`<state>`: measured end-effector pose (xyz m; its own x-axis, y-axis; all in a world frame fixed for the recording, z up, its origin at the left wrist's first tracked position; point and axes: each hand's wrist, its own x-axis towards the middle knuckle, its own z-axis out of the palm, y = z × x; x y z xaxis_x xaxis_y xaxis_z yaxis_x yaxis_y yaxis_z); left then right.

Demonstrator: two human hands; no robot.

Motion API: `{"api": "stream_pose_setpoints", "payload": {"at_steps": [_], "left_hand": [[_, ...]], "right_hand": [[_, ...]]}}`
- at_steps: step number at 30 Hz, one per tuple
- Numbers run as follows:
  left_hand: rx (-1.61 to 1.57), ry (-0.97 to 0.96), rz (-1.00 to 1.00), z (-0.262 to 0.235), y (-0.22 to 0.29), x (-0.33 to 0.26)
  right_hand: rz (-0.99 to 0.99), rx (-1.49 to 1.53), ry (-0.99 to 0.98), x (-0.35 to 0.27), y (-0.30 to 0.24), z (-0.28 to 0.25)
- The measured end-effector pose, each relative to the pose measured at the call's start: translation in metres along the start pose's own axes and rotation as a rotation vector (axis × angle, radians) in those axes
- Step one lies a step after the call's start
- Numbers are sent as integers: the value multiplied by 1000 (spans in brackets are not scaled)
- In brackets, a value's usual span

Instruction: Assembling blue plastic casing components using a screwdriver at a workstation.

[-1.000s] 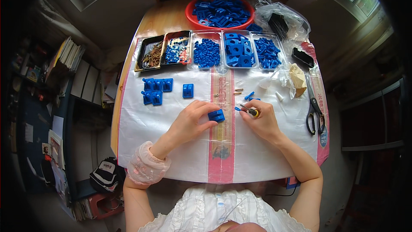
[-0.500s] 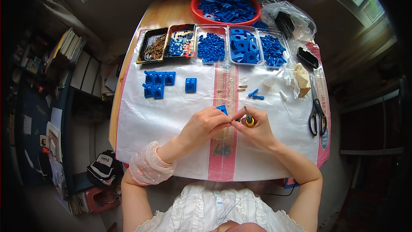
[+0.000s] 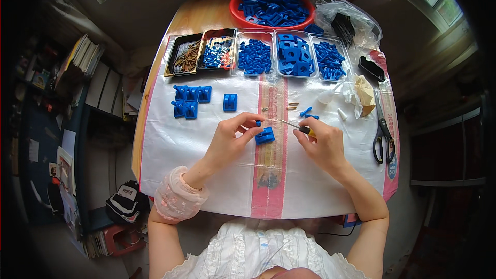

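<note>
Thumb and fingertips of my left hand (image 3: 230, 137) are closed on a small blue plastic peg (image 3: 258, 123). Just right of that hand, a blue plastic bracket (image 3: 265, 135) lies on the sheet. My right hand (image 3: 324, 143) grips a screwdriver (image 3: 309, 131) with a yellow and black handle, its shaft pointing left toward the peg without touching it. Beyond the hands are two brass-coloured screws (image 3: 293, 106), tiny metal pieces (image 3: 264, 109) and loose blue pegs (image 3: 308, 114). A single blue bracket (image 3: 230, 102) stands apart from several blue assemblies (image 3: 191, 100) at the left.
Across the table's far part stand a tray of brass screws (image 3: 186, 60), a tray of small metal pieces (image 3: 217, 54) and clear boxes of blue parts (image 3: 254, 57). Behind them is a red basin (image 3: 233, 14) of blue parts. Black scissors (image 3: 383, 139) lie right, near crumpled paper (image 3: 364, 95).
My hands have moved apart. The left now holds the peg up beside the bracket; the right has shifted right, and its screwdriver has turned to point left.
</note>
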<state>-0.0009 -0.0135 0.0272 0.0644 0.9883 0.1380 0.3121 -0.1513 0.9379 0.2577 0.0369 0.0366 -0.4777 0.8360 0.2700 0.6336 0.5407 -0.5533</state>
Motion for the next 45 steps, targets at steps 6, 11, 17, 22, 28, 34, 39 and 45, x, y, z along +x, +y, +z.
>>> {"api": "stream_pose_setpoints", "payload": {"at_steps": [6, 11, 17, 22, 28, 34, 39, 45], "left_hand": [[65, -24, 27, 5, -4, -1], [121, -14, 132, 7, 0, 0], [250, -4, 242, 8, -7, -3], [269, -26, 229, 9, -4, -3], [311, -52, 196, 11, -12, -5], [265, -58, 166, 11, -2, -6], [305, -60, 181, 12, -1, -7], [378, -91, 153, 10, -7, -9]], "right_hand": [[-49, -266, -209, -7, 8, -15], [-135, -262, -97, -6, 0, -16], [-285, -162, 78, -4, -6, 0], [-427, 21, 43, -11, -11, 17], [-445, 32, 6, -12, -10, 21], [-437, 35, -6, -14, -5, 26], [-446, 35, -17, -13, -5, 26], [-469, 67, -2, -14, -5, 27]]}}
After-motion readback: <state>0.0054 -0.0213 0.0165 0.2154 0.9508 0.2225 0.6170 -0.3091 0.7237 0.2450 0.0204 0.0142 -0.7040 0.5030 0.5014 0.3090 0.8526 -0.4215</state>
